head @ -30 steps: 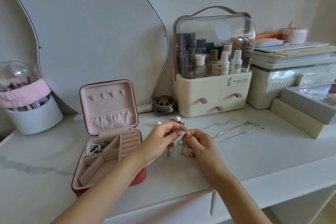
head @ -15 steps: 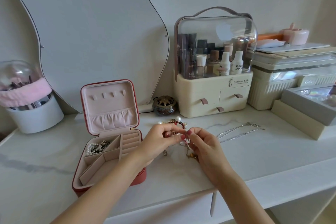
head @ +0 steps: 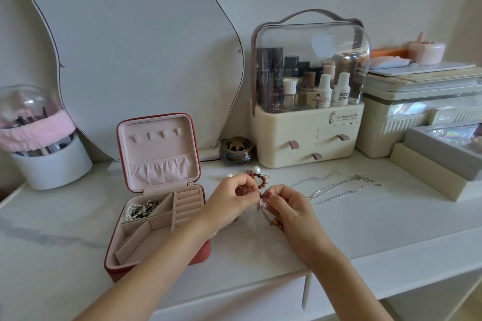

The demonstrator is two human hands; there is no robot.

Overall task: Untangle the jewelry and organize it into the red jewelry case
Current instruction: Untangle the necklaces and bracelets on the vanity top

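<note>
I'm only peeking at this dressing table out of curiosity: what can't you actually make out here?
Head view only:
- Tangled jewelry: the left hand and right hand cover the knot; how many pieces is unclear.
- Red jewelry case: the left forearm hides its front right corner.
- Pearl and dark pieces in its back-left compartment: too small to identify.
- Grey tray: cut off by the right edge.
</note>
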